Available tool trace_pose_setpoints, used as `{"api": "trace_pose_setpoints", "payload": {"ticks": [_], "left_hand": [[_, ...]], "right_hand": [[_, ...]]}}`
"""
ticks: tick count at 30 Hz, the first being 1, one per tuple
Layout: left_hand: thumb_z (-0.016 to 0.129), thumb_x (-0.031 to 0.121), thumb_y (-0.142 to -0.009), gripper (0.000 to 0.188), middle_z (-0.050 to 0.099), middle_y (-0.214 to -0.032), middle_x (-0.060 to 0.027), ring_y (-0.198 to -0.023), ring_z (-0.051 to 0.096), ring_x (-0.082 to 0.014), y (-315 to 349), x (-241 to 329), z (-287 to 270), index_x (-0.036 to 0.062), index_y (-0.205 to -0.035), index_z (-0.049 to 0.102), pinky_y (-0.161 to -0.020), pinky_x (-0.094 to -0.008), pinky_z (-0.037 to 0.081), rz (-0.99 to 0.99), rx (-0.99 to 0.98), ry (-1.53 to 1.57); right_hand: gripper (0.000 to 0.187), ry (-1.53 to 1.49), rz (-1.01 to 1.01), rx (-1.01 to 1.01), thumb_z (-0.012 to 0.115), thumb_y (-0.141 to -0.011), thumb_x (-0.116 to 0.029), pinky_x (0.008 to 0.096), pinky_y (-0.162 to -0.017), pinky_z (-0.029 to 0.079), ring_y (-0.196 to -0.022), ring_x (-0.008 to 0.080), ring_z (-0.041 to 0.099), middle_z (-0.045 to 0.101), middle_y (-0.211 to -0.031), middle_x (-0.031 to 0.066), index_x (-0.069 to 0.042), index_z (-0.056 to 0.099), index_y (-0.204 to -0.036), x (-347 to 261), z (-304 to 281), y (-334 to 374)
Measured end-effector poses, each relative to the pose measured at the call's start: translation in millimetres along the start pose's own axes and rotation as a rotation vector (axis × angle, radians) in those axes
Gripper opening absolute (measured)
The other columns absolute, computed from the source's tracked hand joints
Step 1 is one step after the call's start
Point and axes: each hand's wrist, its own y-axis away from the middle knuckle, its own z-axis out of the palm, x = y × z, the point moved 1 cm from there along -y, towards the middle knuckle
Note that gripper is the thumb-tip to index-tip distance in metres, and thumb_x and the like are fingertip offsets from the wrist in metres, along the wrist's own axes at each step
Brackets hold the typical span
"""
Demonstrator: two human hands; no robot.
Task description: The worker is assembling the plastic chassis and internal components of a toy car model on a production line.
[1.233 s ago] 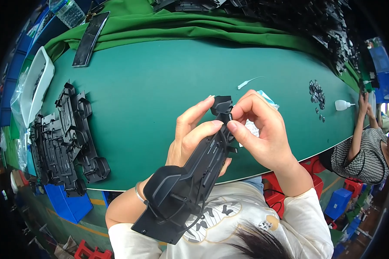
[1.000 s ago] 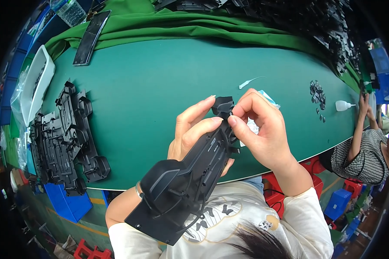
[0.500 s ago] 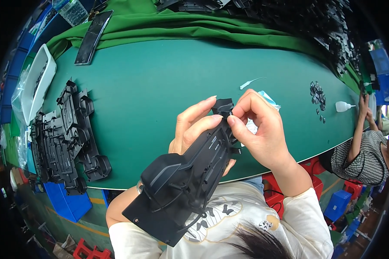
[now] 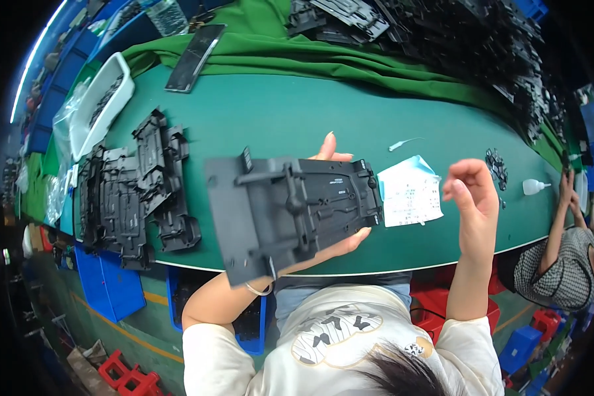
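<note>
My left hand (image 4: 346, 246) supports a long black moulded plastic tray (image 4: 323, 195) from beneath, with the fingers showing past its far edge and the thumb side past its near edge. The tray is tilted, its wide flat end towards the left. Small black clips (image 4: 377, 218) sit at its narrow right end. Apart from the tray, my right hand (image 4: 475, 195) is raised over the table's right part. Its fingers are loosely bent and slightly blurred, and nothing shows in them. Several small black clips (image 4: 497, 168) lie in a pile beyond it.
A printed paper sheet (image 4: 410, 198) lies between the tray and my right hand. Similar black trays (image 4: 122, 198) are stacked at left, near a white bin (image 4: 122, 86) and a phone (image 4: 195, 58). A small white bottle (image 4: 535, 187) and another person (image 4: 554, 264) are at right.
My right hand has left the tray's end and moved right. My left hand has turned the tray more level, its wide end swinging up and left. The paper is now uncovered.
</note>
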Motion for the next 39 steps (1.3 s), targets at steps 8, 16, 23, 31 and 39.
{"api": "trace_pose_setpoints", "payload": {"ticks": [8,16,23,31,39], "left_hand": [[0.059,0.031,-0.064,0.075,0.044,-0.113,-0.0195,-0.099,0.049,-0.032,32.2,14.6,-51.5,0.002,-0.124,0.025,-0.087,-0.0422,0.037,-0.275,0.018,0.582],[0.036,0.019,-0.08,0.036,0.057,-0.093,-0.0181,-0.086,0.056,-0.027,109.1,38.0,-189.4,-0.0079,-0.101,0.048,-0.079,-0.0386,0.044,-0.293,0.504,0.662],[0.051,0.014,-0.076,0.019,0.058,-0.086,-0.0071,-0.079,0.054,-0.0151,81.4,31.4,-237.7,0.0,-0.088,0.055,-0.074,-0.0284,0.043,-0.553,0.559,0.383],[0.058,0.029,-0.071,0.022,0.046,-0.07,-0.0023,-0.07,0.044,-0.0116,43.5,45.4,-239.2,0.0078,-0.075,0.054,-0.057,-0.025,0.04,-0.86,0.456,-0.537],[0.059,0.033,-0.072,0.028,0.05,-0.083,-0.0042,-0.081,0.047,-0.0152,26.4,35.8,-240.1,0.0069,-0.077,0.052,-0.063,-0.0317,0.044,-0.881,0.28,-0.632]], "right_hand": [[0.014,0.033,-0.002,0.053,0.05,-0.079,-0.009,0.018,-0.06,0.037,-0.069,0.0063,0.046,0.046,-0.077,0.0007,-0.001,0.047,-0.09,14.0,-21.7,13.5],[0.009,0.002,0.016,0.01,0.048,-0.081,-0.01,0.0168,-0.059,0.035,-0.065,0.005,0.043,0.045,-0.073,-0.0006,-0.002,0.047,-0.086,23.4,-26.9,18.5],[0.01,0.016,0.007,-0.058,0.048,-0.082,-0.013,0.0171,-0.058,0.035,-0.064,0.0051,0.043,0.045,-0.073,-0.0008,-0.003,0.047,-0.083,24.0,-20.2,20.3],[0.02,0.049,0.118,-0.819,0.053,-0.079,-0.014,0.0245,-0.066,0.043,-0.073,0.0131,0.052,0.054,-0.081,0.0054,-0.001,0.049,-0.093,10.6,90.6,-14.7],[0.052,-0.364,0.567,-0.834,0.051,-0.079,-0.035,0.0312,-0.078,0.042,-0.091,0.0203,0.049,0.048,-0.102,0.0131,0.005,0.036,-0.11,32.2,246.9,-61.8]]}}
